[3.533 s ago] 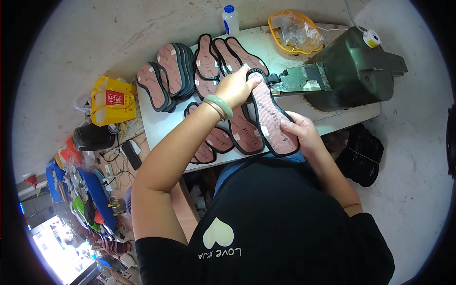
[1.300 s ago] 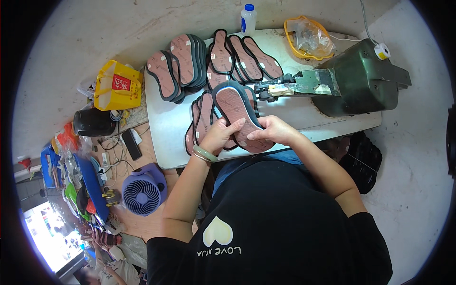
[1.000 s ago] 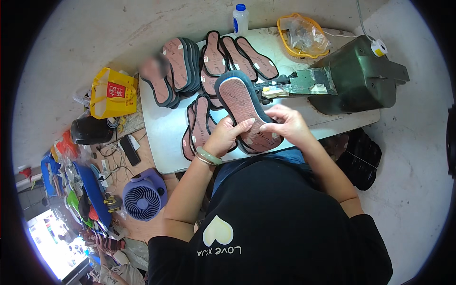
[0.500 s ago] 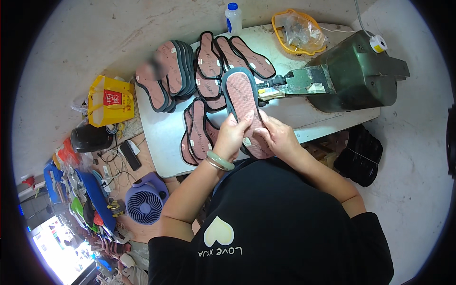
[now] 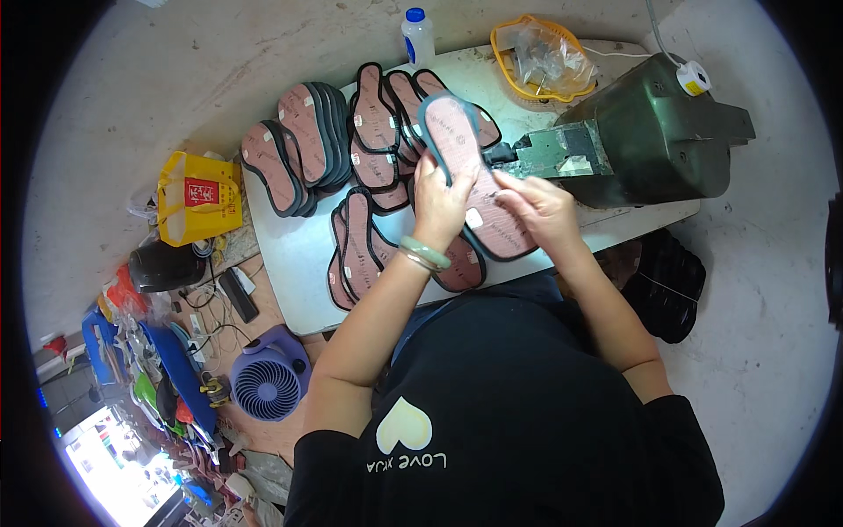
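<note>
In the head view, the left hand (image 5: 441,204) and the right hand (image 5: 537,204) are both gripping one pink, dark-rimmed shoe insole (image 5: 467,158), fingers closed on its edges from either side, and are holding it over the near part of the white work table (image 5: 294,263), its far tip lying just beside the nose of the green machine (image 5: 650,132). More insoles are lying around it: a fanned stack (image 5: 303,145) at the table's left, another pile (image 5: 386,123) behind the held one, and a few insoles (image 5: 356,250) beneath the left wrist, while a white bottle with a blue cap (image 5: 418,35) and a yellow basket (image 5: 540,57) are sitting at the far edge. On the floor to the left, a purple fan (image 5: 268,378) and a yellow bag (image 5: 198,198) are standing beside the table.

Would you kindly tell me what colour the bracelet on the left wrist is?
Pale green bracelet, clearest in the head view.
</note>
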